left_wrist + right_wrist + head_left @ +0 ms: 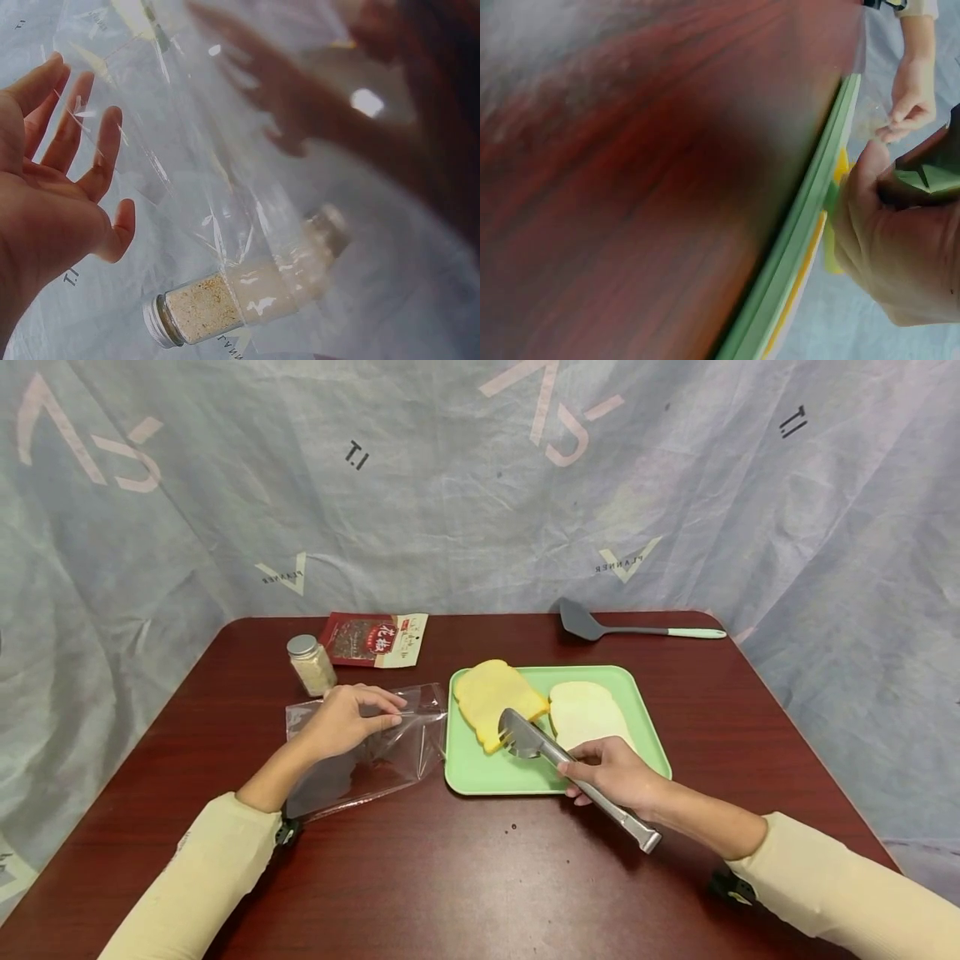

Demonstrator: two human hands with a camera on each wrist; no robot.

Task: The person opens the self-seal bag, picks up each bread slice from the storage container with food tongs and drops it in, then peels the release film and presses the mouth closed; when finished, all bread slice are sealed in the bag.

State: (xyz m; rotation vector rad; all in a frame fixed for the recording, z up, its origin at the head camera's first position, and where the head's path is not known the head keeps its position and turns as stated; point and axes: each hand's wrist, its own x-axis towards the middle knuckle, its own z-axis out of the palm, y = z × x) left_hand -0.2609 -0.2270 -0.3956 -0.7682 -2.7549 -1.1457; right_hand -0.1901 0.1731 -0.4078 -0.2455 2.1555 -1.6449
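Note:
My right hand (618,772) holds metal tongs (555,752) by their arms. The tips of the tongs are at the lower right edge of a yellow bread slice (491,693), which lies on the left of a light green tray (472,777). A paler bread slice (588,714) lies to its right, partly behind the right hand. My left hand (348,718) pinches the upper film of a clear plastic bag (405,760) between thumb and fingertips, lifting it slightly; the bag lies flat left of the tray. In the left wrist view, the other fingers spread apart.
Behind the left hand stands a glass jar (313,668) of pale grains with a metal lid. A red and cream packet (375,639) lies at the back left. At the back right lies a grey spatula (592,625) with a pale green handle. A grey curtain (480,527) encloses the table.

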